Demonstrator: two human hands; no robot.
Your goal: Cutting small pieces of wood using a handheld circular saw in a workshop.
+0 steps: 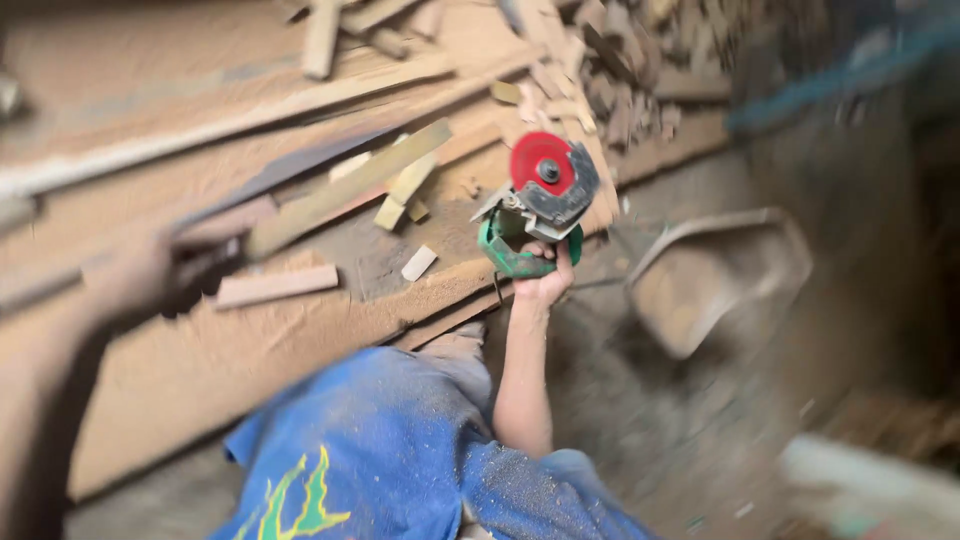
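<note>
Grinder [530, 215]: one, green, with one red disc [541, 163]
Hands: two, left [150, 272] blurred, right [545, 280] on the grinder
Long stick [345, 190] in the left hand: one
Short blocks by the stick: about four, one pale [419, 263]
Flat strip [277, 287]: one
Offcuts in the far heap [620, 90]: too many and too blurred to count
Pan [715, 275]: one

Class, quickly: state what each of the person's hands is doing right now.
Left hand: blurred, closed on a long wooden strip.
Right hand: closed on a green angle grinder with a red disc.
</note>
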